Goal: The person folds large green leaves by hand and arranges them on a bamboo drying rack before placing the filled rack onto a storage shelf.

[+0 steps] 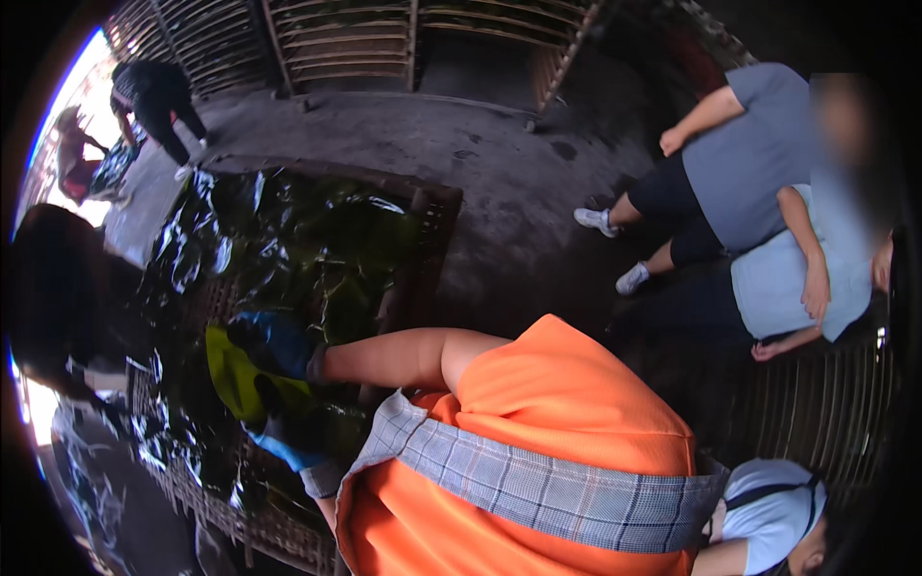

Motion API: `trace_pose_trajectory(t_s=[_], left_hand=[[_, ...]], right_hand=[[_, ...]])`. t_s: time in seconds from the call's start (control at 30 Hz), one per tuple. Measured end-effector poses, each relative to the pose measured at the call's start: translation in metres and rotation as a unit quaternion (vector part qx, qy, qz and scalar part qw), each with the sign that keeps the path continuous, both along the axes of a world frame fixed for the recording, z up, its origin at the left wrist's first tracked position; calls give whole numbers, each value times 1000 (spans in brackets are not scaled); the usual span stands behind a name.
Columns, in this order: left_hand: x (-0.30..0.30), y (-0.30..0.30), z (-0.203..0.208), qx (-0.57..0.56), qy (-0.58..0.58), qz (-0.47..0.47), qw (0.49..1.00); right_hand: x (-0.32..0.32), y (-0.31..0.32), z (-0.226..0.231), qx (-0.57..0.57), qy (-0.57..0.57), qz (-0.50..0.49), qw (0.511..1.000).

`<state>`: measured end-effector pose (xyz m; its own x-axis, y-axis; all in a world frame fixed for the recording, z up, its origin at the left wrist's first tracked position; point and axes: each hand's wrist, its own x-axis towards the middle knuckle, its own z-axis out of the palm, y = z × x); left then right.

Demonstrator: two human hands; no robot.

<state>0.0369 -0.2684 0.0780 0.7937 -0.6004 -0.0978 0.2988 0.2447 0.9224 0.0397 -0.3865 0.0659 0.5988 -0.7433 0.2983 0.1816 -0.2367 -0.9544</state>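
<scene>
- Head view: both hands wear blue gloves and work over a woven tray (427, 206) heaped with glossy dark green leaves (288, 240).
- Right hand (274, 341): curled tight over the upper part of a yellow-green sack (230, 379), fingers closed on it; the bare forearm reaches in from an orange sleeve (567, 384).
- Left hand (288, 437): touches the sack's lower end, half sunk in leaves. Whether its fingers are closed or spread cannot be told.
- Position: the sack lies on the leaves toward the tray's near edge, well apart from the far right corner.
- Orientation: its long axis runs roughly top to bottom of the picture, slightly tilted, the upper end toward the tray's middle and the lower end toward the near edge. Which end is the mouth cannot be told.
- Risk, judged: the leaves look wet, so a glove may slip and let the sack sag or twist.
- Risk, judged: a pull toward the near edge may drag leaves over the rim onto the floor (519, 182).
- Risk, judged: bystanders (749, 163) stand near the right side; a wide swing could reach them.
</scene>
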Motion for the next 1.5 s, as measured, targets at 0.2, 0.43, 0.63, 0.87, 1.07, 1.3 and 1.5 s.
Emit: trace_pose_trajectory(t_s=[0.2,0.43,0.63,0.87,1.07,1.3,1.5], left_hand=[[30,30,2,10,-69,-108,992],[20,0,45,20,-182,-132,974],[29,1,55,-118,182,-127,968],[34,26,53,87,-247,147,954],[-1,26,18,-134,213,-143,957],[-17,17,-31,-185,256,-34,948],[-17,23,-24,-31,188,111,975]], right_hand=[[-62,-46,4,-110,105,16,988],[-90,-25,71,-8,-35,348,937],[-55,-32,-14,136,-5,428,894],[-63,-61,29,-234,-88,202,947],[-44,-23,4,313,-103,379,865],[-52,-14,-3,427,-45,401,809],[-70,-61,-43,439,-14,321,839]])
